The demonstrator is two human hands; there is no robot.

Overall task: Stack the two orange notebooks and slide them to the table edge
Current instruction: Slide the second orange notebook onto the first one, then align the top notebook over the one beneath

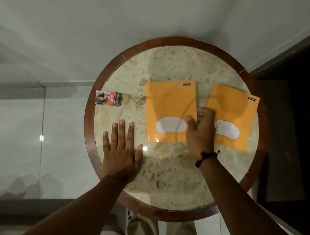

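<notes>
Two orange notebooks with white label patches lie flat on a round marble table (171, 178). The first orange notebook (169, 102) lies square near the middle. The second orange notebook (234, 110) is tilted at the right, its far corner reaching over the wooden rim. My right hand (201, 133) rests in the gap between them, thumb on the first notebook's right edge, fingers curled at the second notebook's left edge; whether it grips either one I cannot tell. My left hand (122, 150) lies flat on the marble, fingers spread, left of the first notebook and apart from it.
A small cigarette pack (109, 98) lies at the table's left side near the dark wooden rim (88, 131). Pale floor tiles surround the table. A dark area borders the right. My legs show below the near rim.
</notes>
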